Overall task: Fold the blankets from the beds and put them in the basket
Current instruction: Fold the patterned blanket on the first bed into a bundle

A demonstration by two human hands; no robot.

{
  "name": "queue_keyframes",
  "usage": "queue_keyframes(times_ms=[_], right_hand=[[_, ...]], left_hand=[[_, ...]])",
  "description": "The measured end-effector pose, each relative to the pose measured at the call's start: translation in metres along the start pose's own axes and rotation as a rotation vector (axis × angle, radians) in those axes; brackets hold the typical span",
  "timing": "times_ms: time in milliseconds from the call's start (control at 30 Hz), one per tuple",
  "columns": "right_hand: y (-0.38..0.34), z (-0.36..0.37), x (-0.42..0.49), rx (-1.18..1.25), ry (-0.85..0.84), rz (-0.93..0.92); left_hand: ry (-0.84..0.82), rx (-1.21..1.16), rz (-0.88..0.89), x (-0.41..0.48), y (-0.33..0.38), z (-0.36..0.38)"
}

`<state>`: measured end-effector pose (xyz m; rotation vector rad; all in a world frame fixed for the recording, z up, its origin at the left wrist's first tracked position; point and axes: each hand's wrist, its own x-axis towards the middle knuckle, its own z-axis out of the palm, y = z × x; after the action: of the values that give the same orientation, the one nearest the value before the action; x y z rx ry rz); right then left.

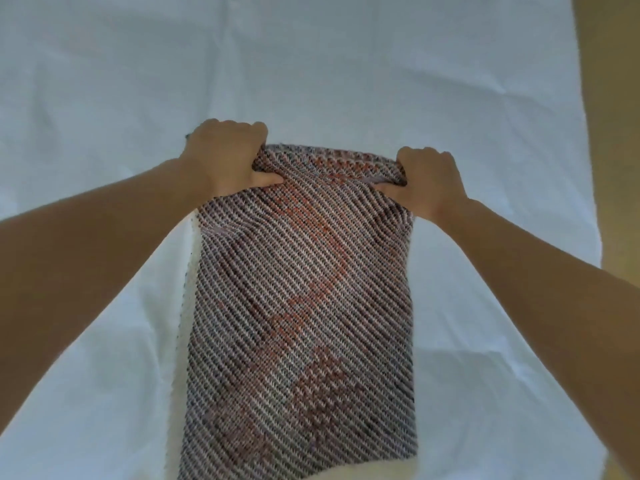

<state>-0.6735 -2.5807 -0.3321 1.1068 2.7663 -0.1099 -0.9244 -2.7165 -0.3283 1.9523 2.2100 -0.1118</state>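
A left hand (pixel 227 161) is closed around the far left corner of a knitted blanket (pixel 301 306), thumb on top. The blanket, striped grey and white with orange patches, lies as a narrow folded strip on a white bed sheet (pixel 104 81), running toward the viewer. A right hand (pixel 427 183) pinches the far right corner likewise. To fold well, both corners should probably travel together, edges aligned. No basket is visible.

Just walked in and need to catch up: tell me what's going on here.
A person is folding a knitted blanket on a bed with a white sheet. The left hand and right hand each grip a corner of the blanket's far edge. The blanket is already a narrow strip running toward the person. No basket is in view.
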Motion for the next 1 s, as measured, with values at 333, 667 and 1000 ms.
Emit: queue_keyframes(times_ms=[333, 667, 1000], right_hand=[[-0.042, -0.026, -0.177, 0.262, -0.024, 0.048], [-0.068, 0.013, -0.334, 0.076, 0.048, -0.321], [-0.089, 0.116, -0.373, -0.043, -0.298, -0.284]], left_hand=[[0.257, -0.095, 0.122, -0.18, 0.059, -0.015], [0.328, -0.239, 0.017, -0.344, 0.136, 0.031], [-0.229, -0.153, -0.282, -0.387, 0.179, 0.141]])
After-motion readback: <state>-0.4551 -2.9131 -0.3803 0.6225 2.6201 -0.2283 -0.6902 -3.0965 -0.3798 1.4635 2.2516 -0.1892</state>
